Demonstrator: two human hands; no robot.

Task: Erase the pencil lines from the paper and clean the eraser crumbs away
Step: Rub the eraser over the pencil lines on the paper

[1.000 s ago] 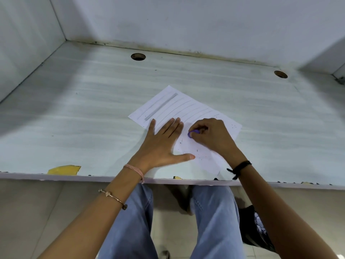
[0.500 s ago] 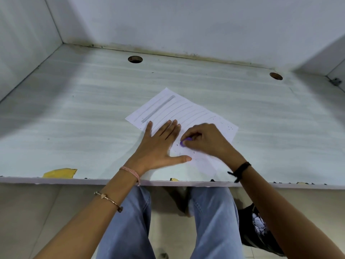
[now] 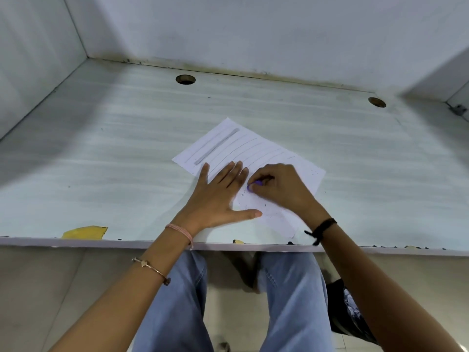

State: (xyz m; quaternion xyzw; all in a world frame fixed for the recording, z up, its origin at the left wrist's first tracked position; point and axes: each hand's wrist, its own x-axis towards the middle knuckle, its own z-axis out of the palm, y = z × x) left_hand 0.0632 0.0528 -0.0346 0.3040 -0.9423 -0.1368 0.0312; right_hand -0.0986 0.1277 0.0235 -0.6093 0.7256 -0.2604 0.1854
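Paper (image 3: 256,151), askew on desk (image 3: 127,161), close to the front edge. Left hand (image 3: 218,196) flat on paper's near-left part, fingers straight and spread, thumb out. Right hand (image 3: 279,189) over paper's middle, fingers curled round purple eraser (image 3: 253,185), only its tip visible. Pencil lines (image 3: 238,148) on paper's far half, ends hidden under both hands. Dark crumbs (image 3: 264,205) on paper's near half, too small to count. Paper's near corner blurred.

White paper (image 3: 253,148) flat on the desk (image 3: 127,161), turned at a slant, far half carrying thin pencil lines (image 3: 248,146) and one thick grey bar (image 3: 217,146). Small purple eraser (image 3: 253,185) down on mid-sheet, pinched by the right hand (image 3: 279,189). Dark crumbs (image 3: 264,205) dotted over the blank near half.
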